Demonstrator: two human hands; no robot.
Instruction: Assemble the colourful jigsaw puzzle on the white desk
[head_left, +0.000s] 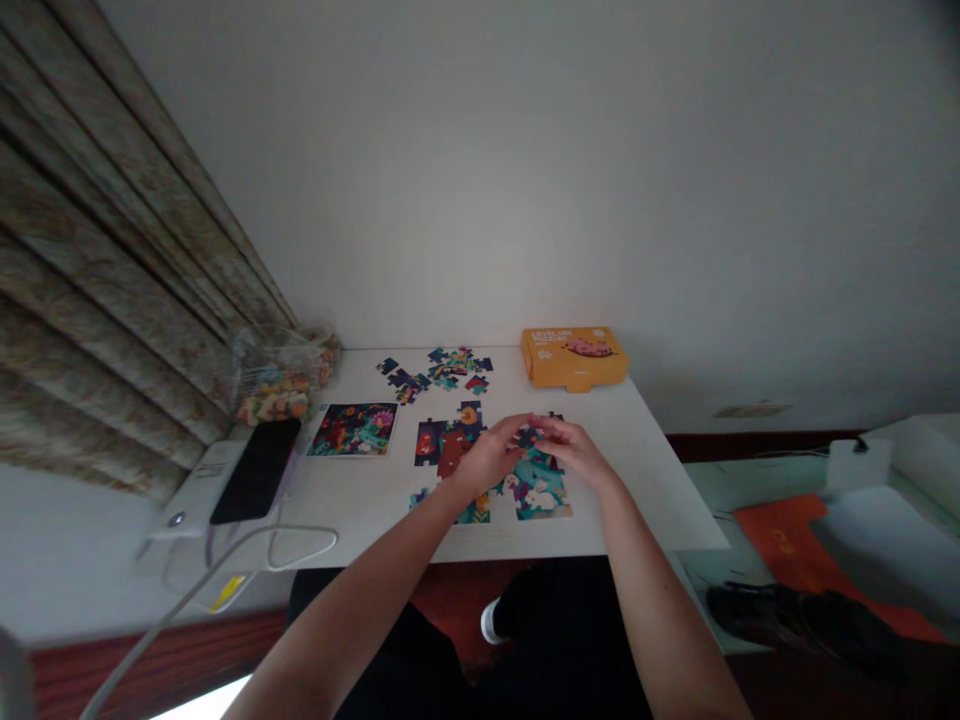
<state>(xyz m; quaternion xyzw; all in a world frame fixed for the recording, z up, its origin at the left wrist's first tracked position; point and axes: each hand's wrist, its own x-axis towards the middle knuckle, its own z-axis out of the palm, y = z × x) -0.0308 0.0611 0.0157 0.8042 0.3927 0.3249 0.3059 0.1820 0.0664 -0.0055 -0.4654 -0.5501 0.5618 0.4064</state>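
A partly joined jigsaw puzzle [454, 450] lies on the white table, with a bear on its left part and a white rabbit on its lower right part. Over its upper middle, my left hand [491, 452] and my right hand [576, 447] meet at the fingertips. Both hands are closed around a small dark jigsaw piece [528, 437], largely covered by the fingers. Beyond them lie several loose jigsaw pieces [454, 367]. A printed picture card [354, 430] rests flat to the left.
A yellow puzzle box [576, 358] stands at the back right by the wall. On the left are a black phone [257, 470], a white cable [300, 530] and a clear plastic bag [277, 380] with colourful contents. A patterned curtain [112, 250] hangs beside the table.
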